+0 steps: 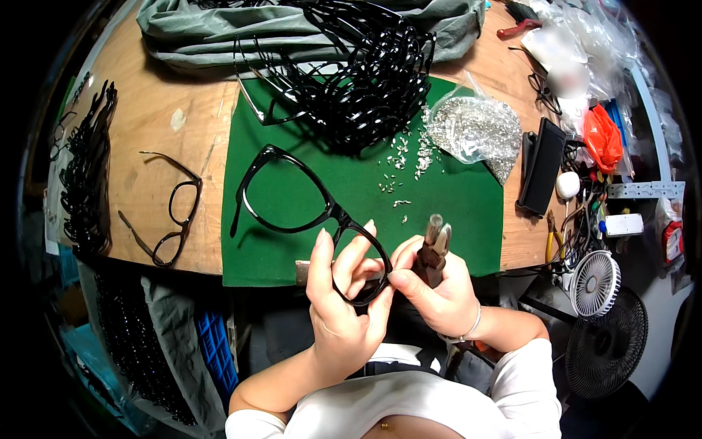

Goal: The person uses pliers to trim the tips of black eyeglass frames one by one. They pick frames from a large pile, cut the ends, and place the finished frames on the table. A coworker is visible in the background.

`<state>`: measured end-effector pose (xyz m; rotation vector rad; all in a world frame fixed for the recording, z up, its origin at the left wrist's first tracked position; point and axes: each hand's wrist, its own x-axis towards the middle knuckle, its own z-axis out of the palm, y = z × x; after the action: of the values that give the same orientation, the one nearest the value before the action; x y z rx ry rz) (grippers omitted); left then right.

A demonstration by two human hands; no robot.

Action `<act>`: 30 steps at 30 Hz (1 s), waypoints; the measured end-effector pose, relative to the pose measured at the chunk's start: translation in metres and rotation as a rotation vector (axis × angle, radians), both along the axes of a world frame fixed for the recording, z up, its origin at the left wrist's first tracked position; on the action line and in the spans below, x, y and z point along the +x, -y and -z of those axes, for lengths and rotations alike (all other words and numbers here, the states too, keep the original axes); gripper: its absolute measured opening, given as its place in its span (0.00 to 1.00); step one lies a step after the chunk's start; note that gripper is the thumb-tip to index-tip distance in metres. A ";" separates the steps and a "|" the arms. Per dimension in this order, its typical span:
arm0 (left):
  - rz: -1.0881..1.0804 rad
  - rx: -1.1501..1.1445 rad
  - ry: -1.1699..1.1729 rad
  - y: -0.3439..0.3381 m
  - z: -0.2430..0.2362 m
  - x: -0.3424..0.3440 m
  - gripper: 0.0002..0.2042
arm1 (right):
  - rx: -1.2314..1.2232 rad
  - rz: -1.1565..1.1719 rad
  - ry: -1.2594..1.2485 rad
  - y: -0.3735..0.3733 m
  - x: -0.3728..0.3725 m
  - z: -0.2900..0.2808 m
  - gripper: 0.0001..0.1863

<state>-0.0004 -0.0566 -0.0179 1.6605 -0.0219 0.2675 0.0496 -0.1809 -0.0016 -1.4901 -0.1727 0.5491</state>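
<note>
A black eyeglass frame [338, 211] is held up over the near edge of the green mat [292, 263]. My left hand [344, 314] closes round its nearer rim, with fingers reaching through the opening. The other rim and one temple stretch away to the far left. My right hand [437, 285] grips a pair of pliers [433, 252], jaws pointing up and away. Its thumb and forefinger meet at the outer corner of the nearer rim; whether they pinch anything small there I cannot tell. Loose small silvery parts [402, 150] lie scattered on the mat beyond.
A heap of black frames [358, 80] covers the mat's far side, before a grey cloth [197, 36]. To its right lies a clear bag of silvery parts [475, 128]. A phone [541, 168] and white fan [594, 284] are at right; single glasses [183, 201] and stacked frames [88, 168] at left.
</note>
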 end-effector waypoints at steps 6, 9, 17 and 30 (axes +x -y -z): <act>0.101 -0.065 -0.062 -0.011 -0.004 0.002 0.40 | 0.019 -0.120 -0.408 0.002 0.011 -0.009 0.10; 0.217 -0.242 -0.153 -0.019 -0.015 0.008 0.41 | 0.061 -0.193 -0.411 0.004 0.013 -0.013 0.12; 0.226 -0.546 -0.221 -0.025 -0.038 0.007 0.39 | 0.223 -0.331 -0.518 0.001 0.019 -0.031 0.12; 0.207 -0.225 -0.149 -0.028 -0.032 0.006 0.39 | 0.010 -0.281 -0.225 0.000 0.016 -0.034 0.08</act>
<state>0.0059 -0.0283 0.0138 1.4373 -0.0496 -0.0112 0.0655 -0.1809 0.0329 -1.3908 -0.2099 0.9354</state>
